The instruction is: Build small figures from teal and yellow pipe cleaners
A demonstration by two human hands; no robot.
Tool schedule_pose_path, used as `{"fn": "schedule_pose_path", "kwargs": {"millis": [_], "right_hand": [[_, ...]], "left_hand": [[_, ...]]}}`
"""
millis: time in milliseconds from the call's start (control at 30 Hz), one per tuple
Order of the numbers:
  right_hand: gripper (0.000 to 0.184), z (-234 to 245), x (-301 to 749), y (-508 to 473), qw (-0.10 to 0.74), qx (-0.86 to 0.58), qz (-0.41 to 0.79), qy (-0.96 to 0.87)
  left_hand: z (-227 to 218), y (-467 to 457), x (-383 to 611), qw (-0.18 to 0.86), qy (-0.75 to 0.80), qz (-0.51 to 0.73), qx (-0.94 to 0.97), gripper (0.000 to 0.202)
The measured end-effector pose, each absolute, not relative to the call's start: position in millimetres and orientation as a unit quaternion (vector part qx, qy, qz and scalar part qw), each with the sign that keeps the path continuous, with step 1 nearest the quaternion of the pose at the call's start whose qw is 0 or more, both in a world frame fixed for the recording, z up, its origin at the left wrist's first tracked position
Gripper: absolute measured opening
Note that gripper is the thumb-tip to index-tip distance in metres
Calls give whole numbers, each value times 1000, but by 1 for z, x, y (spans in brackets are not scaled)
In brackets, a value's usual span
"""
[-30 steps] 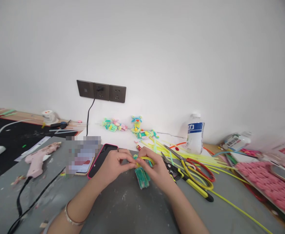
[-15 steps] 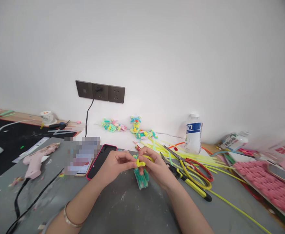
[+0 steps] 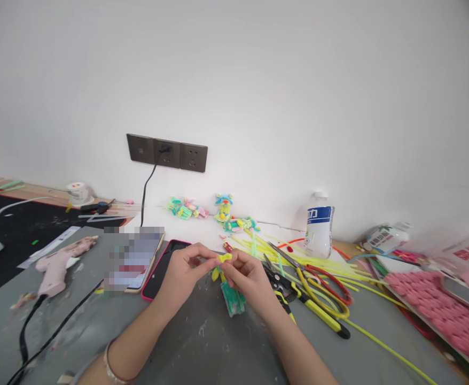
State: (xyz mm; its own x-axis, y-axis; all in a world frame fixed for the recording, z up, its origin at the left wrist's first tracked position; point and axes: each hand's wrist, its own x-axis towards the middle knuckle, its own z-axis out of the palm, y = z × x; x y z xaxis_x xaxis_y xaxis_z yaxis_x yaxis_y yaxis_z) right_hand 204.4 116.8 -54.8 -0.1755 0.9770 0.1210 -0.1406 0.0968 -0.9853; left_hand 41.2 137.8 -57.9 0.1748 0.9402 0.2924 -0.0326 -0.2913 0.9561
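Observation:
Fingertips of my left hand (image 3: 186, 270) pinch one end of a short, bent yellow pipe cleaner (image 3: 225, 257). Thumb and fingers of my right hand (image 3: 244, 272) close on its other end. Just below them is a teal-green pipe cleaner figure (image 3: 233, 300), with a yellow part (image 3: 216, 273) at its upper left; my right hand partly covers it. Whether the right hand's lower fingers touch the figure, I cannot tell. Behind the hands, a small red piece with lettering (image 3: 227, 246) lies by the white paper.
Scissors (image 3: 298, 262) and yellow-handled pliers (image 3: 318, 310) lie right, among yellow pipe cleaners (image 3: 390, 353). Left are a pink glue gun (image 3: 56, 267), its black cord and two phones (image 3: 138, 267) (image 3: 166, 272). Finished figures (image 3: 223, 206), a bottle (image 3: 319, 227) and pink woven piece (image 3: 438, 305) stand farther off.
The yellow pipe cleaner showed a curved length passing behind the right fingers; now only a short bent piece shows between the fingertips. Both hands stay close together, and the view has shifted slightly.

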Motion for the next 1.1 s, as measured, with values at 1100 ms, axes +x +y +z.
{"fn": "schedule_pose_path", "kwargs": {"millis": [1100], "right_hand": [[39, -57, 216, 118, 426, -429, 461, -650]], "left_hand": [[-50, 140, 34, 508, 320, 424, 678, 9]]}}
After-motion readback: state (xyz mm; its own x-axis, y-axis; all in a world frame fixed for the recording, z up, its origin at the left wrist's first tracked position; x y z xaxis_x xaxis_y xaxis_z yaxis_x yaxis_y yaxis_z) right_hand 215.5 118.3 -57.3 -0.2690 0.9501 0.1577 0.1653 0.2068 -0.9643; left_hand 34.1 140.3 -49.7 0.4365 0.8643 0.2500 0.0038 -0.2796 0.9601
